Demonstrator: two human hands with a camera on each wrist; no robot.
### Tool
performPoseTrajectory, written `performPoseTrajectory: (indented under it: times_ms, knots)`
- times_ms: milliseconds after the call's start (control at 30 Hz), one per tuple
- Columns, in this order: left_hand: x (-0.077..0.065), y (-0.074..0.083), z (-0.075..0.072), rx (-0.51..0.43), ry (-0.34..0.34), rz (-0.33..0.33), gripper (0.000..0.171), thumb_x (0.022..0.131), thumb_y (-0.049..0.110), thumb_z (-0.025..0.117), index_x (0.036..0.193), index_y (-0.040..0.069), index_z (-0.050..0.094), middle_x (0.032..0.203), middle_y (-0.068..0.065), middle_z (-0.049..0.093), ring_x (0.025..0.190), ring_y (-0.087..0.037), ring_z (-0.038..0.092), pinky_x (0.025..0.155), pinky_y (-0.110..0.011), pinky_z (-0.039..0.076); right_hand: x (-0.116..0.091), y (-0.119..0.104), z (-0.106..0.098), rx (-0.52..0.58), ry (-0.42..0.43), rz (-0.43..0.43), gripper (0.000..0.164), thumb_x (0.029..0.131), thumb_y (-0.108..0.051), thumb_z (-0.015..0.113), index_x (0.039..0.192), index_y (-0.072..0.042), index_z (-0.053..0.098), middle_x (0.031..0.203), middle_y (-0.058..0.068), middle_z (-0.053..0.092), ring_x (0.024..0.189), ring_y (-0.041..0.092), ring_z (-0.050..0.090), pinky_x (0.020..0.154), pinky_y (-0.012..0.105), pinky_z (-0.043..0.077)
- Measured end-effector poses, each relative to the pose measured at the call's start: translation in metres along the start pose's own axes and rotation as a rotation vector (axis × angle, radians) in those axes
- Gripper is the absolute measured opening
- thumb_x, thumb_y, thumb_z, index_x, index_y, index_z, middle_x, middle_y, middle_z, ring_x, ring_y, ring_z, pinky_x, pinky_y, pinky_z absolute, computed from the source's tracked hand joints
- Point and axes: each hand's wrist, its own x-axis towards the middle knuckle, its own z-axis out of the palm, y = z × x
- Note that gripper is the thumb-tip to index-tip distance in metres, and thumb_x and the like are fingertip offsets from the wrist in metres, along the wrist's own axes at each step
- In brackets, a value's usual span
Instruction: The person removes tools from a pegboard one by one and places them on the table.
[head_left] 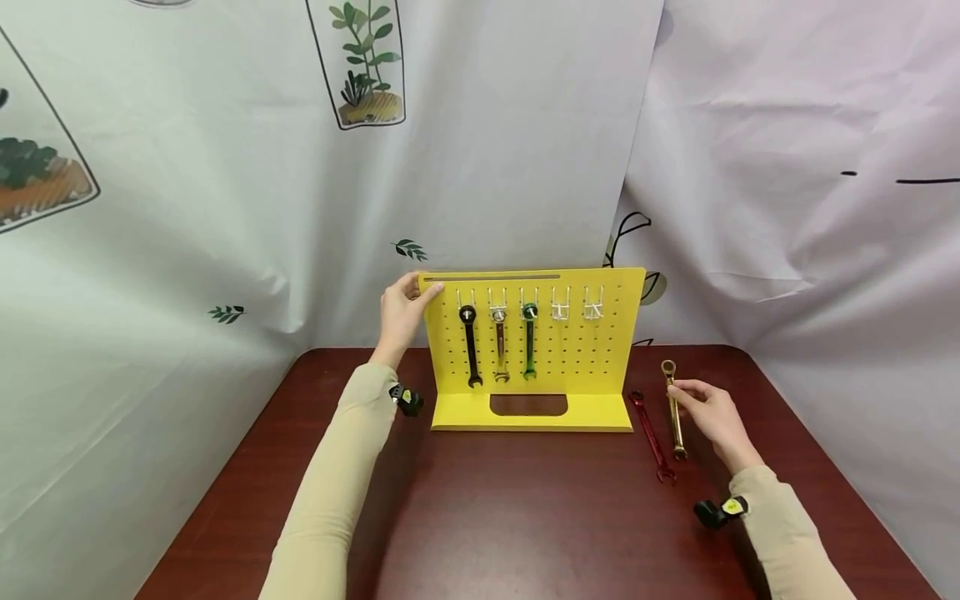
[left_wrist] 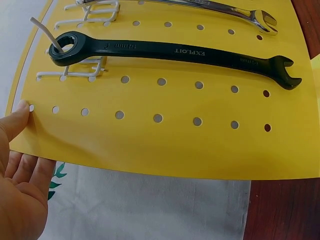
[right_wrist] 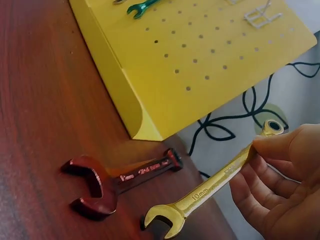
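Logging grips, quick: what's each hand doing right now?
Left hand: closed, gripping the yellow pegboard by an upper corner.
Right hand: closed, pinching the gold wrench.

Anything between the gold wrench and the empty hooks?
Nothing visible blocks the gold wrench, held in the right hand, from the empty hooks. The red wrench lies between it and the yellow pegboard, but low, on the table.

Left hand [head_left: 402,315] pinching, arm [head_left: 341,475] extended; right hand [head_left: 716,418] lower, pinching.
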Motion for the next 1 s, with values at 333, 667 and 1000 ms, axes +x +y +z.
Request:
performPoseTrajectory:
  times_ms: [333, 667, 1000]
  knots:
    - [0.001, -0.001, 0.002, 0.01, 0.008, 0.018, 0.048, 0.09, 0.036, 0.078, 0.125, 0.005, 0.069, 0.111, -0.013, 0.073, 0.1, -0.024, 0.068, 0.088, -0.041, 0.055, 0.001, 0.013, 0.004, 0.005, -0.082, 0.014, 0.048, 0.105, -0.024, 0.057, 0.131, 0.016, 0.056, 0.116, 0.028, 0.066, 0.077, 0.009, 0.066, 0.071, 0.03, 0.058]
    - [0.002, -0.002, 0.002, 0.003, 0.014, 0.029, 0.043, 0.09, 0.035, 0.078, 0.121, 0.006, 0.071, 0.105, -0.011, 0.074, 0.094, -0.021, 0.069, 0.081, -0.034, 0.056, 0.004, 0.021, 0.007, -0.025, -0.132, 0.058, 0.05, 0.105, -0.025, 0.057, 0.13, 0.018, 0.055, 0.118, 0.03, 0.063, 0.078, 0.014, 0.066, 0.069, 0.028, 0.055]
    - [0.001, -0.002, 0.002, 0.008, 0.01, 0.0, 0.049, 0.088, 0.039, 0.079, 0.124, 0.007, 0.07, 0.107, -0.011, 0.073, 0.099, -0.022, 0.068, 0.088, -0.037, 0.055, 0.004, 0.025, 0.007, -0.104, -0.175, 0.079, 0.043, 0.104, -0.021, 0.058, 0.124, 0.017, 0.06, 0.111, 0.028, 0.067, 0.08, 0.019, 0.067, 0.068, 0.03, 0.055]
